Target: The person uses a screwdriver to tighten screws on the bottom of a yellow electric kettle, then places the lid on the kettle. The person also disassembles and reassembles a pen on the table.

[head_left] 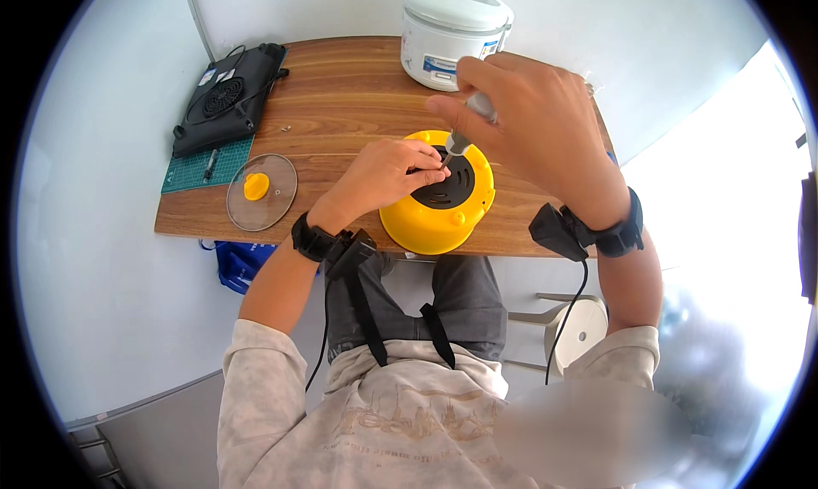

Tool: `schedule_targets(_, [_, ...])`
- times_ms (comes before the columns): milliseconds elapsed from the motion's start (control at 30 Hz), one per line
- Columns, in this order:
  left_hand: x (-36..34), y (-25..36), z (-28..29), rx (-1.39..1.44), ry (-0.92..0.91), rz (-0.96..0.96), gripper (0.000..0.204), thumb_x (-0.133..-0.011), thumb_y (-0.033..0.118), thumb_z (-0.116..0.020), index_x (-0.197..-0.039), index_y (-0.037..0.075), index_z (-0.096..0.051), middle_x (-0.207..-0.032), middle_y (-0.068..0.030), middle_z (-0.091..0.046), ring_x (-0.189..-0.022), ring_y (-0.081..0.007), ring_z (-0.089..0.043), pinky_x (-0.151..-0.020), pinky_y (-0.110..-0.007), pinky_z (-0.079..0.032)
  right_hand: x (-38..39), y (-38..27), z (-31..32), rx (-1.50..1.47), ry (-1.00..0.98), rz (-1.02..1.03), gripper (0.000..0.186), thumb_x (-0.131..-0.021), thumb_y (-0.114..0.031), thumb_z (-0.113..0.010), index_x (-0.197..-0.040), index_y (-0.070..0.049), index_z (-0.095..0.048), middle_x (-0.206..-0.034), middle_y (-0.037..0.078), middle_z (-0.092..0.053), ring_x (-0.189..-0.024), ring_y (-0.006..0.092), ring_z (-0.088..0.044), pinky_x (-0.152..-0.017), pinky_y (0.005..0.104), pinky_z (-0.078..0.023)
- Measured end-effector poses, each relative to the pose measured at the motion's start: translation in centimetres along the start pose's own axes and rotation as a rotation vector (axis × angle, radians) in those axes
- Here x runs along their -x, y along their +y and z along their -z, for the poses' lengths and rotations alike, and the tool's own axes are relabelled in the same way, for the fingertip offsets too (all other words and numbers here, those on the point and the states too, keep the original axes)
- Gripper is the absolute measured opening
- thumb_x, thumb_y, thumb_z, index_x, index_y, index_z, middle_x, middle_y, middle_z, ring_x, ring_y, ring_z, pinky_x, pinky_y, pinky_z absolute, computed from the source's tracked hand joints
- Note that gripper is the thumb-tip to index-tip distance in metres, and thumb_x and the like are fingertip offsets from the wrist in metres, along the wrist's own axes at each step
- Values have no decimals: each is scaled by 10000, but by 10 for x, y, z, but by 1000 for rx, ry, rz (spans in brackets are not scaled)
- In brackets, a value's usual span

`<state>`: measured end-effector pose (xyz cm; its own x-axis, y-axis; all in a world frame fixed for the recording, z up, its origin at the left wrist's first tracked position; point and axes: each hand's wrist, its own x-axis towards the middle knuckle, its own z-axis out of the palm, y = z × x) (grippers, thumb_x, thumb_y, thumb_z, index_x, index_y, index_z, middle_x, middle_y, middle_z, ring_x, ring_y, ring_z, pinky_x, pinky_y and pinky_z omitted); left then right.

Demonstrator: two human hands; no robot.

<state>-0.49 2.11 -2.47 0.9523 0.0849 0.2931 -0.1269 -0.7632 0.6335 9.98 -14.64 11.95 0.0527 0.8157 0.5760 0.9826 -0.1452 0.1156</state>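
An upturned yellow pot-shaped appliance point(426, 229) with a slotted black base plate point(452, 188) sits at the table's front edge. My right hand point(528, 123) is closed round the handle of a screwdriver point(460, 141), held tilted above the plate, its shaft pointing down to it. My left hand point(396, 169) rests over the plate, fingertips pinched at the screwdriver's lower end; whether they hold a screw there is too small to tell. A glass lid point(283, 191) with a yellow knob lies left of the appliance.
On the wooden table point(341, 89) stand a white rice cooker point(426, 33) at the back and a black device with a fan grille point(247, 114) at left, over a green cutting mat point(183, 178) with a small tool. A blue bag point(243, 263) hangs below; a pale stool point(579, 327) stands at lower right.
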Motion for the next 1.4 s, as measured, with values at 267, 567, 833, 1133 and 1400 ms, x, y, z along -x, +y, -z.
schedule_targets(267, [0, 11, 7, -24, -35, 30, 240, -922, 282, -701, -1007, 74, -783, -1022, -77, -747, -897, -262, -698, -788, -348, -540, 4, 1, 11, -281, -38, 121, 273, -891, -237, -700, -1092, -60, -645, -878, 149, -658, -732, 318, -673, -658, 388, -553])
schedule_targets(567, [-1, 5, 4, 37, 34, -63, 203, -925, 251, -698, -956, 62, -767, -943, -99, -734, -833, -283, -685, -741, -363, -530, 5, 11, -1, -500, 20, 89, 214, -861, -157, -723, -1032, -29, -703, -848, 144, -659, -713, 273, -673, -663, 359, -551])
schedule_targets(833, [-2, 7, 2, -43, 12, -5, 220, -919, 284, -704, -990, 92, -783, -1005, -68, -739, -868, -264, -688, -752, -354, -533, -8, 9, 1, -92, -38, 25, 377, -833, -424, -758, -803, -52, -705, -591, 84, -620, -506, 286, -597, -508, 363, -496])
schedule_targets(1133, [-2, -1, -6, -40, 45, -48, 216, -934, 279, -675, -998, 109, -791, -1055, -50, -737, -897, -256, -694, -772, -355, -539, -7, 9, -9, -100, 8, -13, 381, -862, -441, -752, -889, -67, -690, -643, 81, -636, -578, 251, -630, -544, 354, -498])
schedule_targets(1400, [-1, 10, 0, -99, 23, 9, 193, -925, 260, -680, -966, 109, -792, -1056, -49, -737, -896, -261, -689, -768, -359, -539, 6, 9, 9, -334, -15, 23, 263, -876, -303, -739, -921, -48, -693, -693, 109, -658, -614, 227, -651, -584, 336, -519])
